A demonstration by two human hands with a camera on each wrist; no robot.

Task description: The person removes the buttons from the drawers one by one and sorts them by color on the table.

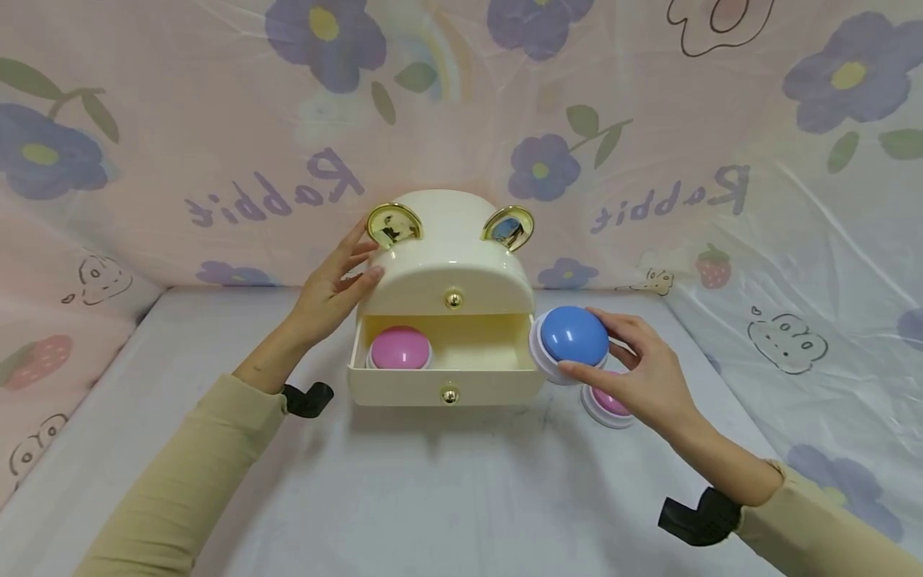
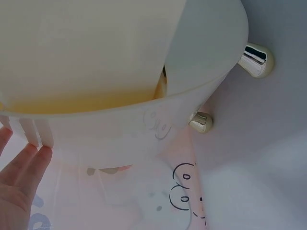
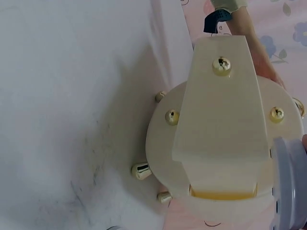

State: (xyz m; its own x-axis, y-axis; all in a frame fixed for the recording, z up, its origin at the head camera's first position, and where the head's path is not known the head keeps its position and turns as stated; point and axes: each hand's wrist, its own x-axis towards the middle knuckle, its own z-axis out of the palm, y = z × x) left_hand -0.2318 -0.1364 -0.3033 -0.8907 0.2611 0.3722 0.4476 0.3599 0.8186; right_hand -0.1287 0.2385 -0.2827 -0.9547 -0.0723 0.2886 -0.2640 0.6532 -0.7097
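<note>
A cream storage box (image 1: 450, 232) with gold-rimmed ears stands against the back cloth, its middle drawer (image 1: 404, 388) pulled out. My left hand (image 1: 335, 284) rests on the box's left side; its fingers (image 2: 36, 165) touch the shell in the left wrist view. Between right thumb and fingers, my right hand (image 1: 645, 377) grips a blue domed push button (image 1: 574, 335) with a white base, tilted beside the drawer's right edge. Its white base (image 3: 290, 184) shows at the right wrist view's edge. A pink domed button (image 1: 400, 349) sits in the drawer's left part.
Another pink button (image 1: 611, 401) lies on the white tabletop (image 1: 461, 497), partly hidden behind my right hand. Gold knobs (image 1: 450, 396) jut from the box's front. Printed cloth (image 1: 433, 120) hangs behind and at both sides.
</note>
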